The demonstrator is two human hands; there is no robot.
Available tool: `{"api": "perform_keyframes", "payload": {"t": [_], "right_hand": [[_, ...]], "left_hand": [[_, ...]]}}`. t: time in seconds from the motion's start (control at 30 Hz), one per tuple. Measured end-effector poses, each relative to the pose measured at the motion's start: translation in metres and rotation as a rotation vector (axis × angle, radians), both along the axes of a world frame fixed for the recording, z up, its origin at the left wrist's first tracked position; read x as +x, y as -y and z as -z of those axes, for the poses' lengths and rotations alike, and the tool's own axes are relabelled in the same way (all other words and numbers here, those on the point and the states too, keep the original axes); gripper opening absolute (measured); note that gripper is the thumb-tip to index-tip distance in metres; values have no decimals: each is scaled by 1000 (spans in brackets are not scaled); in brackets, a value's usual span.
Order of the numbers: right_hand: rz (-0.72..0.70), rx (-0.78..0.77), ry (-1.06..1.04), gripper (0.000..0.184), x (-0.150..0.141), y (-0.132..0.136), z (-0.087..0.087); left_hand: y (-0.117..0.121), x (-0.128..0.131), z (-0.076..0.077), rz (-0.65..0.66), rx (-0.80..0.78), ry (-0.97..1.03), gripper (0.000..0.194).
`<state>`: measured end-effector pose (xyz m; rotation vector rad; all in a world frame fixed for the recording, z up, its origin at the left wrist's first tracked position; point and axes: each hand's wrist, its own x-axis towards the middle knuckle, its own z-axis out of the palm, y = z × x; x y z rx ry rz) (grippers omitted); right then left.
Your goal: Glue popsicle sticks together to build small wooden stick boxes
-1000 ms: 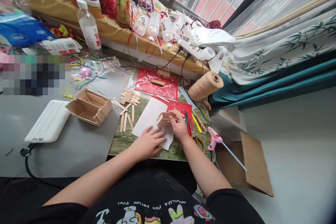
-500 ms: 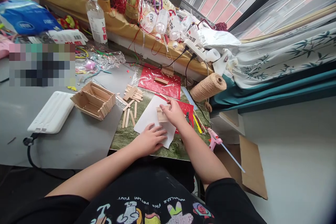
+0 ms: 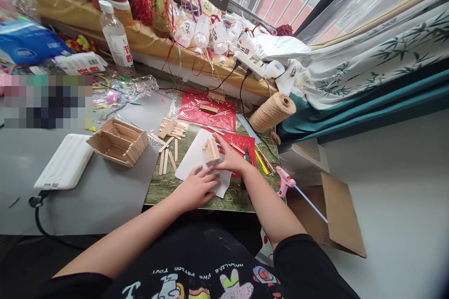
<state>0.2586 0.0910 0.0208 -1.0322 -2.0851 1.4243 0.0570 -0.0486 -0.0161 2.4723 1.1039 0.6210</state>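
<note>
My right hand (image 3: 228, 155) grips a small piece built of craft sticks (image 3: 211, 150) and holds it tilted over a white sheet of paper (image 3: 198, 159). My left hand (image 3: 197, 188) lies flat with fingers spread on the near part of that sheet, pressing it to the green mat (image 3: 164, 182). Loose craft sticks (image 3: 168, 149) lie just left of the paper. A larger craft-stick box (image 3: 118, 141) stands further left on the grey table.
Red paper (image 3: 206, 113) and a spool of jute twine (image 3: 272, 111) lie beyond the hands. A pink glue gun (image 3: 285, 183) and scissors sit at the mat's right edge, with a cardboard box (image 3: 336, 215) beyond. A white tray (image 3: 65, 161) is at left, and bottles line the cluttered sill.
My right hand has turned the small stick piece and shifted it left over the white paper. My left hand has stayed flat on the sheet.
</note>
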Motion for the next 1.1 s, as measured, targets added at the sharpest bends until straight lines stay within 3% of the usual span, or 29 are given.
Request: {"api": "perform_keyframes", "payload": {"t": [0.13, 0.3, 0.57, 0.8, 1.0, 1.1], "right_hand": [[-64, -57, -40, 111, -7, -8, -4], [42, 72, -35, 89, -12, -2, 5], [161, 17, -135, 94, -18, 2, 25], [235, 39, -125, 98, -25, 0, 28], [237, 31, -88, 99, -26, -1, 29], [262, 35, -112, 97, -31, 5, 31]], "left_hand": [[-1, 1, -2, -8, 0, -15, 37], [-2, 3, -3, -4, 16, -15, 37], [-2, 4, -4, -10, 35, -37, 39], [1, 7, 7, -17, 40, -54, 43], [29, 8, 8, -235, 55, -122, 51], [32, 0, 6, -229, 37, -125, 51]]}}
